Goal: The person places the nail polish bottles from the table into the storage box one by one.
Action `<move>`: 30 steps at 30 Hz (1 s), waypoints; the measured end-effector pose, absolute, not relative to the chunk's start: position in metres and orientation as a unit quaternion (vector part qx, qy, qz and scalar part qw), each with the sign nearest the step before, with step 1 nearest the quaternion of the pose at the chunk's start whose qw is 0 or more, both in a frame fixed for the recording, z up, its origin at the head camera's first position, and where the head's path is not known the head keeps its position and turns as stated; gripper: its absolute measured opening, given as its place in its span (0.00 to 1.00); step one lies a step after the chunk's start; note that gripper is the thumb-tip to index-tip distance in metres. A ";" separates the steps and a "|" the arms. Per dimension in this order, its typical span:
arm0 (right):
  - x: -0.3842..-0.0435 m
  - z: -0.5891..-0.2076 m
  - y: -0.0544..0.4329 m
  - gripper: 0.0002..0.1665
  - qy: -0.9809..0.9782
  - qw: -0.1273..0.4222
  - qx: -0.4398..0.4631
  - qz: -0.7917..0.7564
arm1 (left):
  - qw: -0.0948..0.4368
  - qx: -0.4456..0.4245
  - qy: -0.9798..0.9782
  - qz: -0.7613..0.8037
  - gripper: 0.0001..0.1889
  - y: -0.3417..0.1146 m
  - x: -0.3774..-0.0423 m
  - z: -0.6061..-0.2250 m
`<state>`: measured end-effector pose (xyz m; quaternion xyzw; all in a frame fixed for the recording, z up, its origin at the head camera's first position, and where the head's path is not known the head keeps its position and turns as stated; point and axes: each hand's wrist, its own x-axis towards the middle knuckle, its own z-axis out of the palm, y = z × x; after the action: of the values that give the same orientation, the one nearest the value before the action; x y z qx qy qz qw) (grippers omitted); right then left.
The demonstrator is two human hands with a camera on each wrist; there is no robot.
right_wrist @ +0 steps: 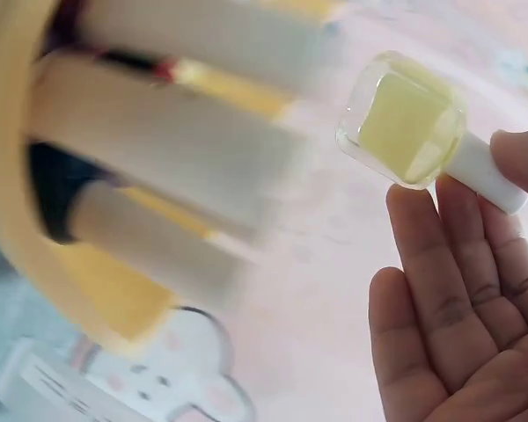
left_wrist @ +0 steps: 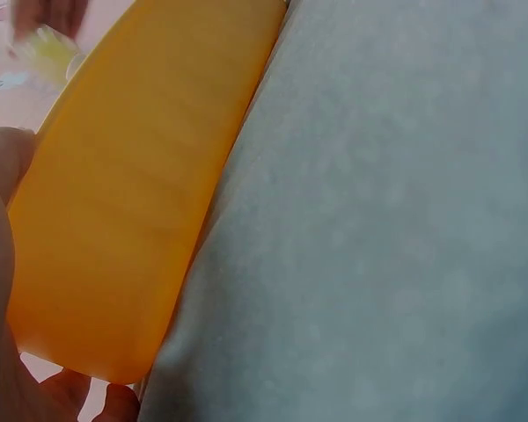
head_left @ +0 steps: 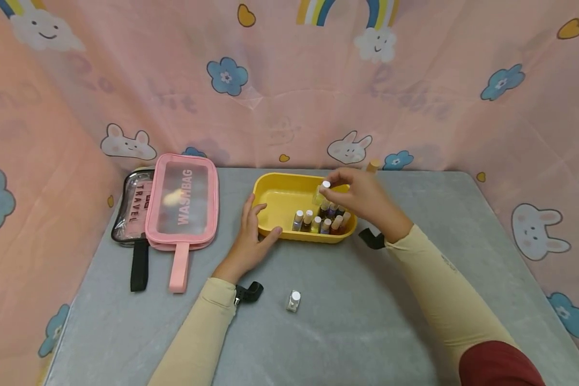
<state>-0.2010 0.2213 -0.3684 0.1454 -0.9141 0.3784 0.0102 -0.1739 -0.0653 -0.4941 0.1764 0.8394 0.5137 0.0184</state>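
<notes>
My right hand (head_left: 366,195) pinches a nail polish bottle (right_wrist: 405,123) by its white cap, between thumb and fingertips. Pale yellow polish shows through the clear glass. The bottle is held over the right half of a yellow tray (head_left: 275,179). Several more nail polish bottles (head_left: 316,224) stand in rows at that end, some with white caps and others with tan ones; my right hand hides part of them. At the tray's left end my left hand (head_left: 248,241) holds the front corner, thumb along the front side and fingers around the end.
One clear, white-capped bottle (head_left: 294,301) lies on the grey tabletop (head_left: 357,321) in front of the tray. To the left, a pink wash bag (head_left: 183,201) overlaps a black-edged travel bag (head_left: 134,209). Pink patterned cloth (head_left: 280,107) rises behind the table.
</notes>
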 end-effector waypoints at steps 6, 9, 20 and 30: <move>-0.221 -0.386 0.218 0.11 -0.923 -0.032 0.146 0.353 | 0.023 0.177 0.839 0.513 0.38 -0.063 -0.172 -0.492; -0.224 -0.389 0.218 0.11 -0.934 -0.060 0.143 0.322 | 0.023 0.177 0.839 0.515 0.38 -0.062 -0.171 -0.492; -0.230 -0.402 0.215 0.10 -0.944 -0.157 0.117 0.265 | 0.020 0.176 0.839 0.514 0.38 -0.062 -0.171 -0.493; -0.218 -0.385 0.209 0.29 -0.946 -0.086 0.131 0.283 | 0.022 0.169 0.841 0.513 0.38 -0.064 -0.172 -0.493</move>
<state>-0.2182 0.2094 -0.3851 0.1310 -0.9463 0.2827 -0.0860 -0.1717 -0.0643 -0.4925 0.1686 0.8413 0.5131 0.0222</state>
